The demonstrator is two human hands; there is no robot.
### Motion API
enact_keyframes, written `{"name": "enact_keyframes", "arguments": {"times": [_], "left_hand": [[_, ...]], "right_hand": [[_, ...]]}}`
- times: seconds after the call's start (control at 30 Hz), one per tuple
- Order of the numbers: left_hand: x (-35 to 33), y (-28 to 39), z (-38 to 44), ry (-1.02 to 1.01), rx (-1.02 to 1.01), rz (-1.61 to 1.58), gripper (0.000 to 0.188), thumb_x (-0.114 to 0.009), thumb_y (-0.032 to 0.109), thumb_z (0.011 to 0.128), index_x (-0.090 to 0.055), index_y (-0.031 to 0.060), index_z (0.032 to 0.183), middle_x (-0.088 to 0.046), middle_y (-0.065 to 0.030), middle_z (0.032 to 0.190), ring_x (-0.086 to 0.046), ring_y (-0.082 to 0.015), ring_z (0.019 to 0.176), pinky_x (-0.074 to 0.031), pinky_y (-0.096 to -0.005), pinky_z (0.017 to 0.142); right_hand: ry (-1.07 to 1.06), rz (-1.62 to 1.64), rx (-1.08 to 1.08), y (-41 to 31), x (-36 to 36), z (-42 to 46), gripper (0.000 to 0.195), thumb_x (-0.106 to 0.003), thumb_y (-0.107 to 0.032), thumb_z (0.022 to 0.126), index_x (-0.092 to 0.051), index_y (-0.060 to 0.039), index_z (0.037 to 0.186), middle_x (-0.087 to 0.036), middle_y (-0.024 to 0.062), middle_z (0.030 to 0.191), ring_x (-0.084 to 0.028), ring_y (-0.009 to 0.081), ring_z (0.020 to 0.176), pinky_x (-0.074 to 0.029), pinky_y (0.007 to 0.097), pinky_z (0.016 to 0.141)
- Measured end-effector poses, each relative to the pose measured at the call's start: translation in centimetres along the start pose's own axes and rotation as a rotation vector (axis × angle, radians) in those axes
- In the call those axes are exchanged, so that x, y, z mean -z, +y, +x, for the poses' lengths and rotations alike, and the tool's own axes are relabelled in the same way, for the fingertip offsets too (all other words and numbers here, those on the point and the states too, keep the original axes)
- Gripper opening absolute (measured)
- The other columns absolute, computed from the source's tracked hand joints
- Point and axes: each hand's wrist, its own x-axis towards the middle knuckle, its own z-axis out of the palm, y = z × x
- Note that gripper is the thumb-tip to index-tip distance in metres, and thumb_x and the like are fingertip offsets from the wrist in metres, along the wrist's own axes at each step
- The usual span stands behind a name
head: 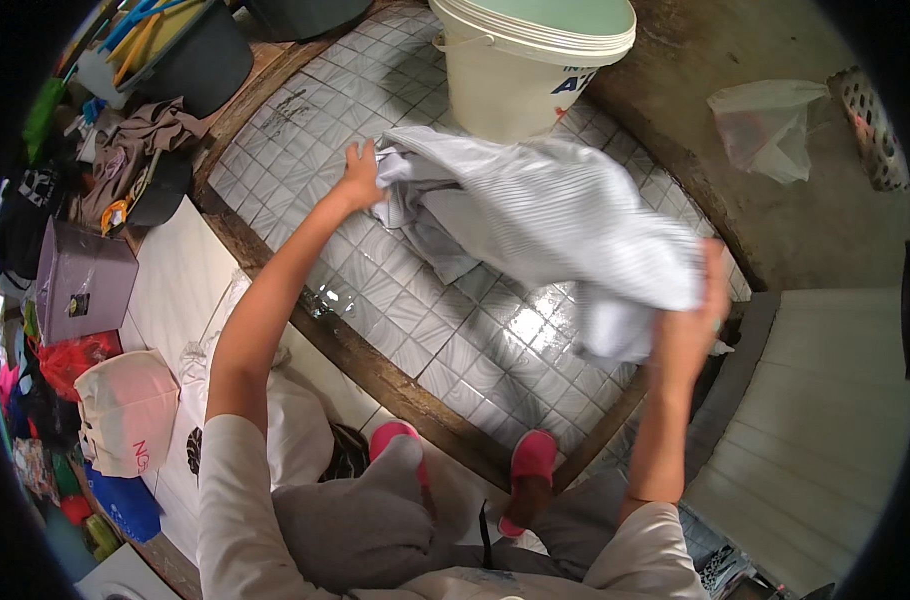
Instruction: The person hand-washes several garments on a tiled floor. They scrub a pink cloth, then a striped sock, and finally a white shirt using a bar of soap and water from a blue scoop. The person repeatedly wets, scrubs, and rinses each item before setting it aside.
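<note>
A light, finely striped cloth garment is stretched between my hands above the wet tiled floor, its right part blurred. My left hand grips its left end, with some fingers raised. At the right end my right hand is closed on the bunched cloth; its fingers are blurred and partly hidden. Just beyond the cloth stands a large white plastic bucket with pale greenish contents. Lower parts of the garment hang down towards the tiles.
A raised brown edge borders the tiles near my pink shoes. On the left are a dark tub, a purple plastic bin and a cream bag. A translucent plastic bag lies at the upper right.
</note>
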Motion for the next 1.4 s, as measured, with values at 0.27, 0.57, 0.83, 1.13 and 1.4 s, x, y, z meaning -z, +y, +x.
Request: {"name": "enact_keyframes", "arguments": {"times": [0.27,0.57,0.83,1.13,1.4], "left_hand": [[-4.2,7.0,-9.2,0.015,-0.389,-0.124,0.019,-0.052,0.011,0.078,-0.050,0.0041,0.095,-0.053,-0.0180,0.092,-0.057,-0.0366,0.078,-0.046,-0.0433,0.068],[-12.8,9.0,-18.9,-0.224,-0.210,-0.148,0.033,-0.065,0.025,0.075,-0.050,0.0003,0.092,-0.056,-0.0184,0.093,-0.058,-0.0353,0.075,-0.046,-0.0431,0.067],[-14.0,2.8,-16.2,-0.335,-0.172,-0.275,0.030,-0.062,0.019,0.080,-0.051,-0.0006,0.100,-0.058,-0.0141,0.086,-0.058,-0.0307,0.072,-0.047,-0.0360,0.066],[2.6,1.8,-12.6,-0.260,0.168,-1.925,0.029,-0.046,0.023,0.092,-0.054,0.0027,0.110,-0.061,-0.0046,0.104,-0.059,-0.0161,0.095,-0.046,-0.0306,0.085],[12.5,3.0,-14.3,-0.048,-0.382,-2.138,0.041,-0.039,0.011,0.088,-0.038,-0.0030,0.126,-0.046,-0.0180,0.126,-0.044,-0.0281,0.118,-0.034,-0.0409,0.100]], "right_hand": [[-1.218,-0.011,-0.125,17.0,-7.0,-15.6,0.043,-0.066,-0.006,0.071,-0.048,0.0011,0.109,-0.051,0.0194,0.104,-0.049,0.0302,0.101,-0.038,0.0344,0.091],[-0.347,-0.671,-0.028,22.5,-7.5,-10.6,0.036,-0.053,0.006,0.067,-0.049,-0.0045,0.101,-0.047,0.0198,0.098,-0.050,0.0377,0.091,-0.043,0.0437,0.073],[-0.380,0.223,-0.913,24.9,-6.2,-7.4,0.006,-0.064,-0.009,0.077,-0.063,-0.0085,0.083,-0.058,0.0029,0.082,-0.056,0.0159,0.072,-0.047,0.0335,0.070],[-0.535,1.252,-1.325,14.2,-7.1,-3.9,0.036,-0.052,-0.022,0.089,-0.052,0.0038,0.114,-0.059,0.0171,0.109,-0.059,0.0263,0.098,-0.048,0.0380,0.087],[-0.808,1.312,-1.451,7.3,-10.8,-7.2,0.055,-0.055,-0.030,0.087,-0.038,0.0038,0.127,-0.051,0.0162,0.122,-0.055,0.0250,0.107,-0.046,0.0400,0.088]]}}
